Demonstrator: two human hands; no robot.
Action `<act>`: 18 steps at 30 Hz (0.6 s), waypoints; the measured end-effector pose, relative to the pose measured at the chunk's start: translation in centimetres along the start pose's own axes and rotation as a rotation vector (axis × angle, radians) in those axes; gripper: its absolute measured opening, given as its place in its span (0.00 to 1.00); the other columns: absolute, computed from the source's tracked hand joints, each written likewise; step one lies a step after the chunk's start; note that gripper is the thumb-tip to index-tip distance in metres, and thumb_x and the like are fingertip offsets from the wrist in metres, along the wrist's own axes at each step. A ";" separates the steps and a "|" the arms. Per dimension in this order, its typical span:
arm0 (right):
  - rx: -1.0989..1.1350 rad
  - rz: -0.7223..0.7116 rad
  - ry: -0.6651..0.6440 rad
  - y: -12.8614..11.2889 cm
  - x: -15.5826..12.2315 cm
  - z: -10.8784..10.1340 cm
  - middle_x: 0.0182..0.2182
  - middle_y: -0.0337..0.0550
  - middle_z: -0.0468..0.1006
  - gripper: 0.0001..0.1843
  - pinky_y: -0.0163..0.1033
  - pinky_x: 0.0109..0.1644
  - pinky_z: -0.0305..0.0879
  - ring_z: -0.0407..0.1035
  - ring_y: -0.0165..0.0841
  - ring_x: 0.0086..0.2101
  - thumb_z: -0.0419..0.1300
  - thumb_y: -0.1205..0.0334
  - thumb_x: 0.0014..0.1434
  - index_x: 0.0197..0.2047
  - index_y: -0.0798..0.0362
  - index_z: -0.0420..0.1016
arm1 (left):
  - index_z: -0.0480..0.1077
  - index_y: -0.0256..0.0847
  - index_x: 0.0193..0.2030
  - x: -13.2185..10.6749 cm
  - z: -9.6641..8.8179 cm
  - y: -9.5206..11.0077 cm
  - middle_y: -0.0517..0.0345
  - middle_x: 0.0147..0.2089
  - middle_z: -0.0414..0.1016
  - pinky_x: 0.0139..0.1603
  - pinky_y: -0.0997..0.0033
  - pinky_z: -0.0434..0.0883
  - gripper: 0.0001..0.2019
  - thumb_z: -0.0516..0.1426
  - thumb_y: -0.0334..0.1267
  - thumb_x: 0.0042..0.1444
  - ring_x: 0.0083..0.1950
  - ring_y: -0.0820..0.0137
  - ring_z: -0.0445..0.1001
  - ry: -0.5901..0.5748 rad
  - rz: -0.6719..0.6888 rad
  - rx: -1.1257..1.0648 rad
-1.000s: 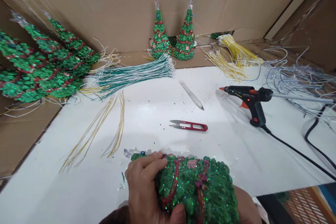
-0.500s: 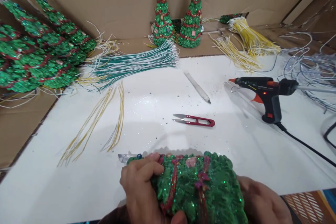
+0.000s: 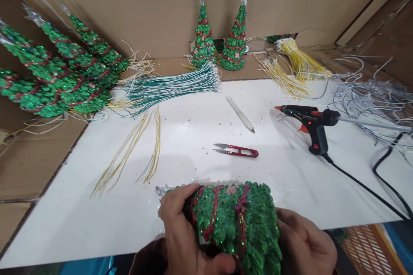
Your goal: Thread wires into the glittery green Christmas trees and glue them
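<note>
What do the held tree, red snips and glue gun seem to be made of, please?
Held tree: probably moulded plastic or resin, glittery, given its ridged, sparkling surface. Snips: likely steel blades, grey and bare; red handle, perhaps painted metal. Glue gun: apparently plastic, from its smooth black surface.

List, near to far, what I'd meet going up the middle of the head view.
Glittery green tree with red garlands → red-handled metal snips → slim whitish pen-shaped stick with a dark tip → two upright green trees with red garlands → brown cardboard wall.
</note>
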State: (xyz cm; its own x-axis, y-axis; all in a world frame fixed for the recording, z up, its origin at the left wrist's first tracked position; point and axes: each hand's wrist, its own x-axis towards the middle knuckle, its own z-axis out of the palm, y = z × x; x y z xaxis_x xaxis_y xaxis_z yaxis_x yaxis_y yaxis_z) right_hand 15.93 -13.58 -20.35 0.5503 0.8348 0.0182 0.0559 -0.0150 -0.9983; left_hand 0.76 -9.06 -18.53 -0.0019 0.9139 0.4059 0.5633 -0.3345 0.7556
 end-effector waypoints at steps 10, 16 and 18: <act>-0.169 0.090 -0.146 -1.5 2.2 -3.0 0.17 0.32 0.51 0.24 0.32 0.22 0.49 0.49 0.26 0.20 0.57 0.54 0.57 0.18 0.51 0.49 | 0.58 0.47 0.56 3.0 -3.1 -1.8 0.48 0.52 0.67 0.47 0.57 0.66 0.44 0.67 0.58 0.32 0.51 0.54 0.68 -0.421 0.258 0.306; -0.122 0.157 -0.132 -2.7 2.4 -4.4 0.18 0.34 0.55 0.23 0.32 0.24 0.50 0.51 0.27 0.21 0.54 0.49 0.60 0.19 0.52 0.55 | 0.62 0.45 0.49 3.1 -3.2 -2.3 0.54 0.41 0.73 0.36 0.62 0.69 0.36 0.68 0.49 0.31 0.39 0.59 0.73 -0.334 0.266 0.307; -0.097 0.148 -0.132 -3.0 2.3 -4.9 0.18 0.34 0.56 0.23 0.32 0.24 0.51 0.51 0.27 0.22 0.54 0.49 0.60 0.20 0.53 0.56 | 0.64 0.45 0.49 2.8 -3.4 -2.3 0.53 0.42 0.72 0.38 0.60 0.71 0.33 0.67 0.49 0.34 0.40 0.58 0.73 -0.286 0.232 0.294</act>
State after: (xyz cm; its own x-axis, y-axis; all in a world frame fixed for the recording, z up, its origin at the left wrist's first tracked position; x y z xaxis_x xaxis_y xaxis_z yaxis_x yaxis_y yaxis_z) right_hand 21.08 -14.29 -17.02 0.4447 0.8844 -0.1416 0.0659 -0.1900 -0.9796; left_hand -3.36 -6.52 -17.43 0.3558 0.8634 0.3578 0.7322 -0.4954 0.4674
